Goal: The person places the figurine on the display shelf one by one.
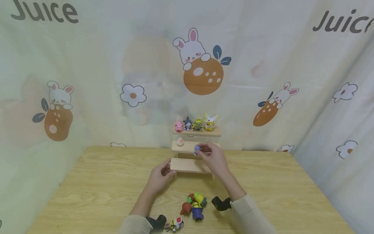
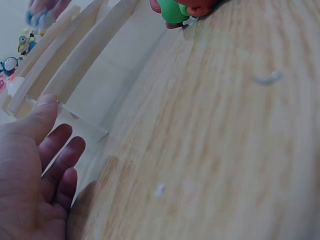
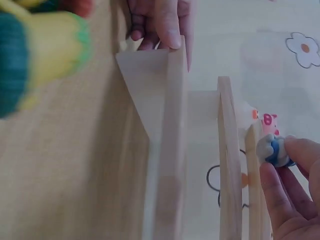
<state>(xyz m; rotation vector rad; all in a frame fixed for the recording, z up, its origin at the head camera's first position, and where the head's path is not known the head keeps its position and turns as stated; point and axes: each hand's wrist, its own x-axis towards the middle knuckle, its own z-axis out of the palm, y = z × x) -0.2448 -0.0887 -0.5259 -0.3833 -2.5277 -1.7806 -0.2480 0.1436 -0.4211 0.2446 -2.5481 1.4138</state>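
A three-tier wooden display shelf (image 1: 187,165) stands against the curtain. My left hand (image 1: 159,177) grips the left end of its lowest board, thumb on the front edge. Between thumb and fingertips, my right hand (image 1: 214,159) pinches a small blue-and-white figurine (image 3: 275,150), held in front of the middle board. That board bears a white figurine (image 1: 180,142) with an orange mouth at its left. On the top board, from left, are a pink pig (image 1: 179,126), a dark-blue figurine (image 1: 188,124), a yellow goggled figurine (image 1: 197,124) and a white-and-yellow figurine (image 1: 209,123).
Several toy figurines, among them a yellow-and-blue one (image 1: 197,212) and a red one (image 1: 186,208), lie on the wooden table (image 1: 102,182) before the shelf. A small multicoloured figurine (image 1: 175,224) lies by the left wrist. A printed curtain (image 1: 157,120) hangs behind.
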